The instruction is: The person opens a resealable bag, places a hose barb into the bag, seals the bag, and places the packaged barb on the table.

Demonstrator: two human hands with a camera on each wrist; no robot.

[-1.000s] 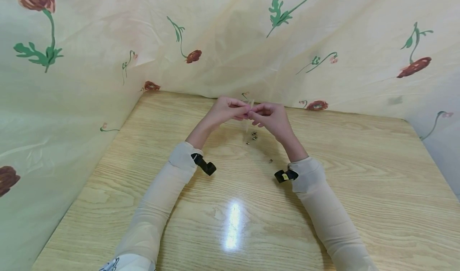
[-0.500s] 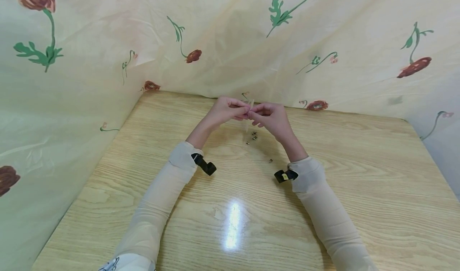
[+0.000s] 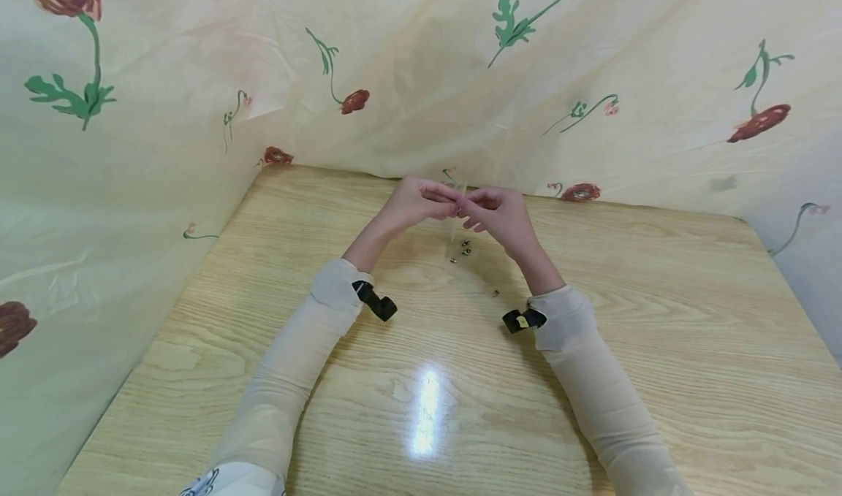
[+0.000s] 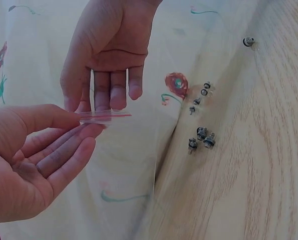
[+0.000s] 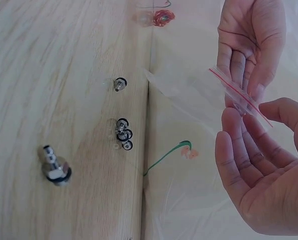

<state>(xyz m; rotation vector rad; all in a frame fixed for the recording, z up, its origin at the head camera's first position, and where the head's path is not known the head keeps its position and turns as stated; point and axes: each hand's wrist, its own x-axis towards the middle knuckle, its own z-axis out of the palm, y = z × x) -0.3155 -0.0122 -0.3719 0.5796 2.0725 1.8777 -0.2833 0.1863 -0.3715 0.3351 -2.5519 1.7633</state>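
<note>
A small clear zip bag (image 5: 241,98) with a red line along its mouth is between my two hands, above the far part of the table. My left hand (image 3: 414,201) pinches the bag's mouth between thumb and fingers. From the other side my right hand (image 3: 501,217) pinches it too; the fingertips of both hands meet there. In the left wrist view the strip of the bag (image 4: 108,116) is seen nearly edge-on. Beneath the hands lie several small metal fittings (image 4: 202,133) with black rings. One fitting (image 5: 56,170) lies apart, nearer to me.
The wood-grain table (image 3: 421,335) ends at the back against a flowered cloth (image 3: 427,79), which also hangs along the left. Each wrist carries a black strap mount, the left mount (image 3: 375,302) and the right mount (image 3: 524,321). A bright reflection lies on the near tabletop.
The fingertips have shifted very slightly to the right at the bag's mouth. Both hands keep their pinch, and the fittings lie where they were.
</note>
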